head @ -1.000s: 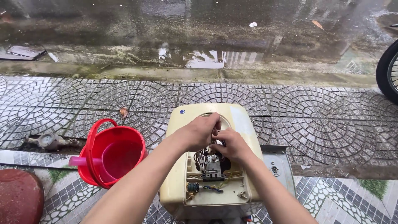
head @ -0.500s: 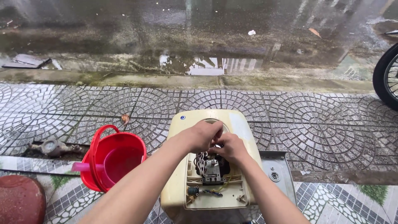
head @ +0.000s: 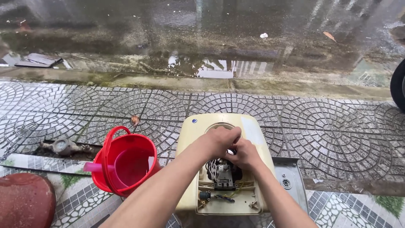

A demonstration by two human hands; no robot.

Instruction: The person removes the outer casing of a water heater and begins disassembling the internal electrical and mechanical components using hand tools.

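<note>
Not much has shifted since a second ago, both hands still bunched over the open heater [head: 190, 139], just the view drifted a bit. It's a cream plastic shell with rounded corners, sitting on wet fan-pattern paving [head: 329, 135]. Left hand [head: 220, 141] and right hand [head: 244, 153] touch each other over the dark cavity with its wires [head: 213, 169], fingers curled tight, pinching something small I can't make out. Glossy red bucket [head: 126, 162] with a pink scoop stands just left of it.
</note>
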